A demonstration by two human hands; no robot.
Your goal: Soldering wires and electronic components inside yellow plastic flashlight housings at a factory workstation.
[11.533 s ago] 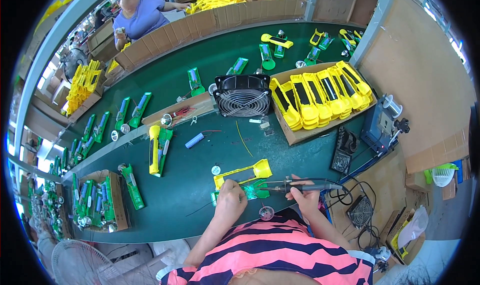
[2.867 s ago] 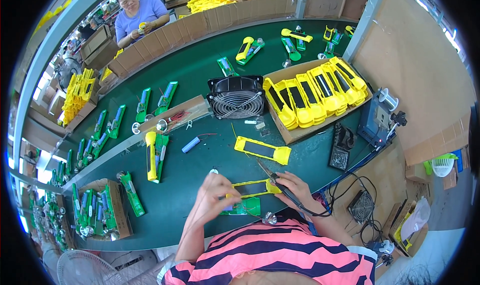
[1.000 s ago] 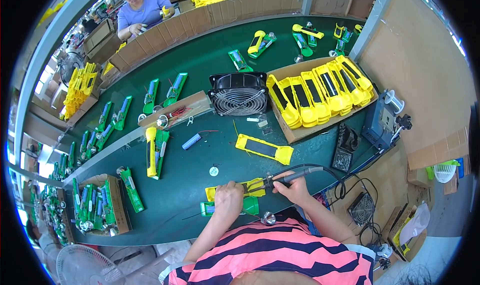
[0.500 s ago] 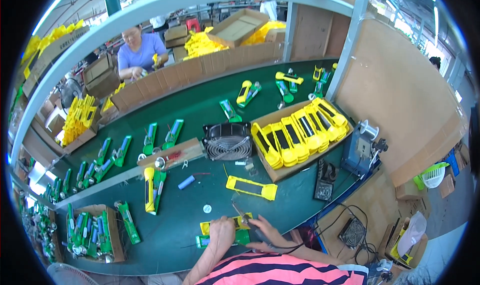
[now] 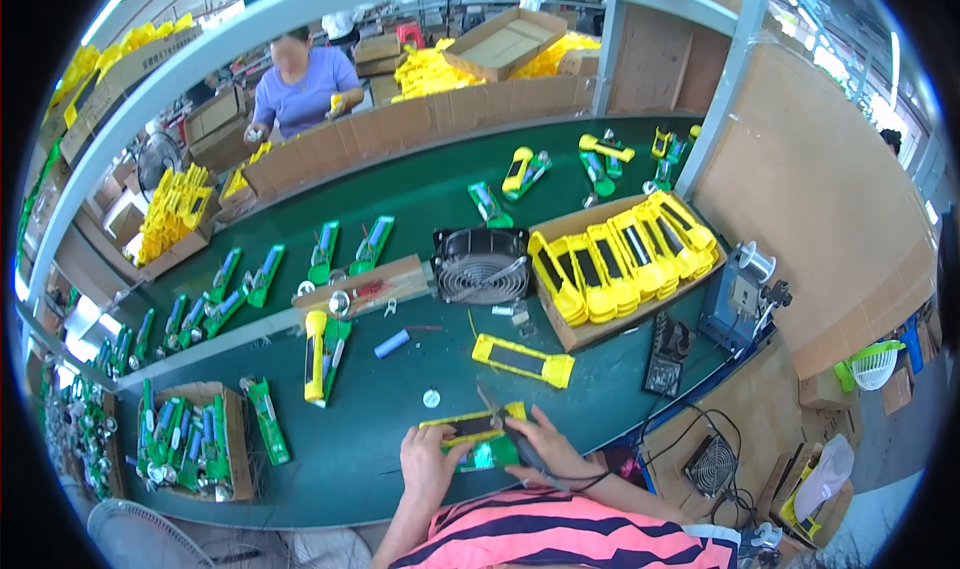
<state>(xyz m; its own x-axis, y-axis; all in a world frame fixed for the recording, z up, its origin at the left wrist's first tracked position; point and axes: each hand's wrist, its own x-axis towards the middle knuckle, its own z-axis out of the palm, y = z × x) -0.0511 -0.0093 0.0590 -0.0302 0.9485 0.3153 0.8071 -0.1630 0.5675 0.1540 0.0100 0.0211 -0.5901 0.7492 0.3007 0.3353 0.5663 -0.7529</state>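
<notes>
- Soldering in hand, by the look of it: left hand (image 5: pixel 432 461) clamped on a yellow housing (image 5: pixel 470 427) with a green circuit board (image 5: pixel 490 454), low on the green desk (image 5: pixel 400 409) near the front edge.
- Right hand (image 5: pixel 545 449) closed round a dark soldering iron (image 5: pixel 505 424), tip down on the housing.
- Hands close together, both gripping, just touching over the part.
- Second yellow housing (image 5: pixel 523 359) lying just beyond; cardboard box of yellow shells (image 5: pixel 620 264) and a black fan (image 5: pixel 482 266) further back.
- Next move likely calls for a steady tip on the joint and a firm hold against slipping.
</notes>
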